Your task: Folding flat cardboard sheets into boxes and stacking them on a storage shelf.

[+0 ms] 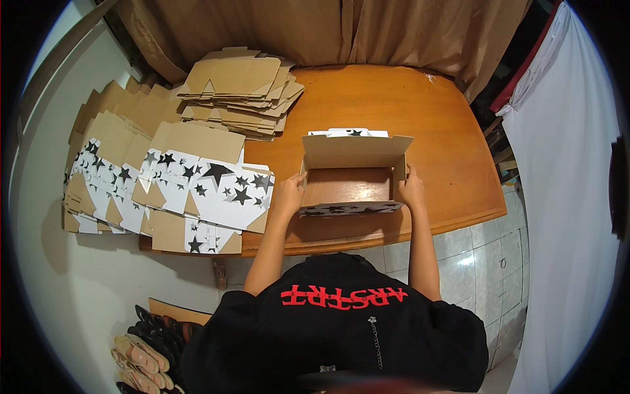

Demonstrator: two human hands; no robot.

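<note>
A cardboard box (357, 152), brown inside and white with black stars outside, stands on the wooden table in front of me. Its top is open, and its far wall rises above the near one. Inside, a glossy brown surface like the tabletop shows between the walls. At the box's left end, my left hand (290, 192) is closed on the side wall. My right hand (411, 188) grips the opposite end, its index finger pointing up along the edge. The thumbs and fingertips are partly hidden by the cardboard.
Flat star-printed cardboard blanks (230, 180) lie in overlapping piles at the left, some reaching the near table edge. Behind them is a stack of brown folded cardboard (230, 79). The wooden table (453, 151) meets a brown curtain (275, 29). Several shoes (141, 358) sit at lower left.
</note>
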